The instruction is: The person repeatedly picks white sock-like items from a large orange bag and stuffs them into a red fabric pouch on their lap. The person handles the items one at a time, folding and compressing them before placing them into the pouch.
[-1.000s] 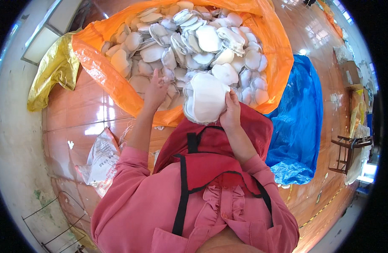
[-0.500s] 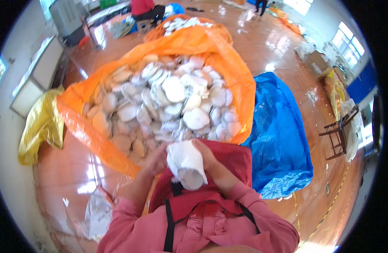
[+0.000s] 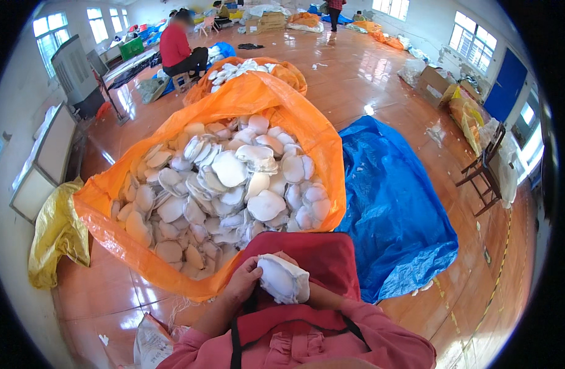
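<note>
Above my lap I hold a white, rounded fabric piece [image 3: 284, 280] that looks soft and padded. My left hand [image 3: 242, 281] pinches its left edge between thumb and fingers. Behind the piece and along its upper right side is my right hand [image 3: 287, 258], gripping it, with most of its fingers hidden. A red cloth [image 3: 328, 258] covers my lap beneath both hands. Just beyond lies a large orange sack [image 3: 322, 132] with its mouth spread wide, filled with a heap of similar white and off-white rounded pieces [image 3: 227, 169].
A blue sheet [image 3: 393, 209] lies right of the sack, and a yellow sack [image 3: 58, 237] at left. Farther right stands a wooden chair [image 3: 486, 172]. A person in red [image 3: 175, 46] sits beyond, near another orange sack [image 3: 298, 72] of white pieces.
The white piece has turned from an upright tube-like shape to a flatter, tilted one, its rounded face showing. My left hand now pinches its edge. The view has tipped up toward the room.
</note>
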A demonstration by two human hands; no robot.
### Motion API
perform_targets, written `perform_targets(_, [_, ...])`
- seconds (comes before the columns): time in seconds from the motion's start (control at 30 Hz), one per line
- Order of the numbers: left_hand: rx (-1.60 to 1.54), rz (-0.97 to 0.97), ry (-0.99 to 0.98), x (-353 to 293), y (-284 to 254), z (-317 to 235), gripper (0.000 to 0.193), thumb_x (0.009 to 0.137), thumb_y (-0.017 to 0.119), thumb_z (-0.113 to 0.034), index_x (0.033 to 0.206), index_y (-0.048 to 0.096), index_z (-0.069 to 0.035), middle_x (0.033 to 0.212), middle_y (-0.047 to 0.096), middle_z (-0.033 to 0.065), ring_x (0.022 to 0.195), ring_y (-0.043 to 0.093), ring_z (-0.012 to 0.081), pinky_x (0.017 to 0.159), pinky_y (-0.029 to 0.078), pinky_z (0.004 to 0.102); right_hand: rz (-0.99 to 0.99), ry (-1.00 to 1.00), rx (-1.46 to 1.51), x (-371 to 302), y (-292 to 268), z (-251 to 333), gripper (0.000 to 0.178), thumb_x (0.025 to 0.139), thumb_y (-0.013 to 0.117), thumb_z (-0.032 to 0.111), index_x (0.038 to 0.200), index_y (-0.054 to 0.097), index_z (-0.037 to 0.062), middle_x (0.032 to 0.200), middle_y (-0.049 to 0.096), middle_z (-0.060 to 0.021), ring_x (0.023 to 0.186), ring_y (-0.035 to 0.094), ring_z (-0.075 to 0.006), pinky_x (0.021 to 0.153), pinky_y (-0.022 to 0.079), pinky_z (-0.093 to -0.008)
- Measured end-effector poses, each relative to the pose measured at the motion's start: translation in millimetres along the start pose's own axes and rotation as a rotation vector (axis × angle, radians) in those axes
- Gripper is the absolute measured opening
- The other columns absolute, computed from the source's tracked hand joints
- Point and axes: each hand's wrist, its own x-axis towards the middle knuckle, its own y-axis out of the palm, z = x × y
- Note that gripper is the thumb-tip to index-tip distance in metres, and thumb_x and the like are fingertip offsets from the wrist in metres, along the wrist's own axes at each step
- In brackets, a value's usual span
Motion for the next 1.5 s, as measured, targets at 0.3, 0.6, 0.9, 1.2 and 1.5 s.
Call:
perform_targets(0.3, [0.038, 0.121, 0.033, 3.8, 26.0, -12.8, 0.037, 0.09, 0.068, -0.024, 0.122, 0.056, -0.008, 0.11, 0.06, 0.0016, 0.098, 0.058, 0.0134, 0.087, 0.047, 0.0289, -0.079, 0.036, -0.292, -3.7, 1.5, 40.7, 0.013, 0.095, 0.062, 0.016, 0.102, 0.054, 0.0084, 0.091, 0.061, -0.0022, 0.081, 0.06, -0.0105, 0.069, 0.052, -0.0254])
perform_targets(0.6, [0.03, -0.001, -0.155, 7.4, 16.6, -0.9, 0.034, 0.102, 0.047, -0.033, 0.123, 0.056, -0.007, 0.111, 0.062, 0.0028, 0.1, 0.059, 0.0142, 0.088, 0.047, 0.0305, -0.077, 0.02, -0.322, -4.5, -4.6, 33.5, 0.014, 0.096, 0.061, 0.019, 0.098, 0.051, 0.0089, 0.086, 0.056, 0.0013, 0.075, 0.055, -0.0077, 0.067, 0.049, -0.0236])
perform_targets(0.9, [-0.033, 0.35, -0.213, 4.6, 1.6, -9.8, 0.054, 0.087, 0.071, -0.026, 0.131, 0.051, -0.003, 0.118, 0.063, 0.0077, 0.107, 0.06, 0.0203, 0.095, 0.048, 0.0362, 0.067, -0.019, -0.289, -8.9, 1.5, 41.9, 0.014, 0.098, 0.058, 0.021, 0.096, 0.051, 0.0091, 0.089, 0.056, 0.0004, 0.079, 0.053, -0.0076, 0.07, 0.047, -0.023])
perform_targets(1.2, [0.292, 0.103, -0.299, -0.2, 23.3, -29.5, 0.059, 0.069, 0.077, 0.003, 0.124, 0.06, -0.007, 0.11, 0.069, 0.0058, 0.1, 0.066, 0.0203, 0.088, 0.054, 0.0361, 0.073, 0.166, -0.094, -9.1, -17.8, 31.5, 0.014, 0.099, 0.054, 0.023, 0.106, 0.057, 0.0106, 0.097, 0.063, -0.0006, 0.085, 0.06, -0.0131, 0.078, 0.051, -0.0293])
perform_targets(1.5, [0.513, -0.075, 0.093, -0.4, 37.6, -24.8, 0.051, 0.082, 0.066, 0.004, 0.131, 0.052, -0.001, 0.122, 0.062, 0.0117, 0.106, 0.064, 0.0226, 0.089, 0.055, 0.0352, -0.157, -0.074, -0.174, -33.8, -8.2, 37.8, 0.058, 0.103, 0.034, 0.051, 0.143, 0.038, 0.0099, 0.133, 0.052, -0.0054, 0.126, 0.048, -0.0194, 0.105, 0.04, -0.0389])
